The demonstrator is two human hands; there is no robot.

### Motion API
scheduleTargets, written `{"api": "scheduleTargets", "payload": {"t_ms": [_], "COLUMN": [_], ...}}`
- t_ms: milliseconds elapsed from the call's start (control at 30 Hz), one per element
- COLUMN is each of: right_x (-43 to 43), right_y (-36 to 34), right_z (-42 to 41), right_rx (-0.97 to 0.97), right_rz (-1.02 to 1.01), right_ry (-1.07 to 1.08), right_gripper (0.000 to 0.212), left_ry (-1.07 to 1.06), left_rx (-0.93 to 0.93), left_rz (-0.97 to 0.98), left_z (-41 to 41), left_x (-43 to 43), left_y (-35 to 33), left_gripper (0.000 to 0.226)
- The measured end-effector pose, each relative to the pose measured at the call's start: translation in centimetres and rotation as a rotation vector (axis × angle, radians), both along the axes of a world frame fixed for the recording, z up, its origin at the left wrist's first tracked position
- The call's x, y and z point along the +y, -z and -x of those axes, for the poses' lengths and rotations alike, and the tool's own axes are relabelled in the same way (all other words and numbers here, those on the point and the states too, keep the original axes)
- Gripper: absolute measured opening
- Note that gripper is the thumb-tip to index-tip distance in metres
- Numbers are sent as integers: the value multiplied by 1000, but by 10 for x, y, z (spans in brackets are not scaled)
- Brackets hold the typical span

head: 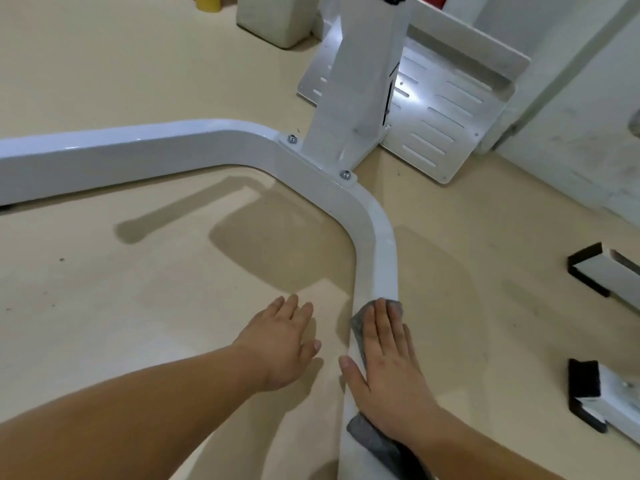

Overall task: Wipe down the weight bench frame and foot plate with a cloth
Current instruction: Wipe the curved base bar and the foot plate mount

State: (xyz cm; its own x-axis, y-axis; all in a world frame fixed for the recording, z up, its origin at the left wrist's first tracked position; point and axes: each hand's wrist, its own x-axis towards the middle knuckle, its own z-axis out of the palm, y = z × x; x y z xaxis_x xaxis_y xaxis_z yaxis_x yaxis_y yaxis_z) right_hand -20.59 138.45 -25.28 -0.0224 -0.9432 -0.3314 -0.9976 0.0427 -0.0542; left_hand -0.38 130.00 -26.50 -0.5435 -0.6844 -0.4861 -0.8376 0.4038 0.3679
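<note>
A white metal bench frame [194, 147] curves across the floor from the left edge round to the bottom middle. On its near straight section lies a grey cloth [360, 332], and my right hand [388, 362] presses flat on it with straight fingers. My left hand [284, 344] hovers or rests just left of the frame over the floor, fingers relaxed and holding nothing. A white upright post [360, 81] is bolted to the frame's bend. Behind it the slotted white foot plate [446, 112] slopes down to the floor.
Beige floor lies all around, with shadows inside the frame's curve. Two white bars with black end caps [585, 271] [585, 386] jut in from the right edge. A pale block [273, 19] and a yellow object [207, 1] stand at the back. White panels [581, 126] rise at the right.
</note>
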Motion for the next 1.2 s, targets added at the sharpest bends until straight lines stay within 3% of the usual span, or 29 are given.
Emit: {"api": "scheduleTargets", "payload": {"t_ms": [167, 367, 667, 933, 1033, 1067, 1200], "right_x": [-66, -143, -101, -215, -204, -192, -131], "right_y": [-6, 7, 10, 7, 10, 11, 13], "right_z": [13, 27, 6, 29, 29, 28, 16], "right_rx": [-40, 10, 49, -28, 10, 30, 59], "right_rz": [-77, 46, 117, 162, 183, 202, 200], "right_ry": [49, 138, 187, 300, 233, 189, 72], "right_gripper": [80, 82, 90, 84, 82, 81, 77], "left_ry": [24, -30, -36, -66, -83, -52, -63], "left_rx": [-43, -37, -16, 11, 101, 101, 27], "left_rz": [88, 82, 38, 9, 97, 172, 173], "left_z": [-5, -16, -15, -14, -16, -18, -18], "left_x": [-41, -55, -58, -60, -57, -57, -55], "left_y": [37, 76, 81, 79, 82, 83, 92], "left_gripper": [68, 76, 85, 84, 81, 81, 87]}}
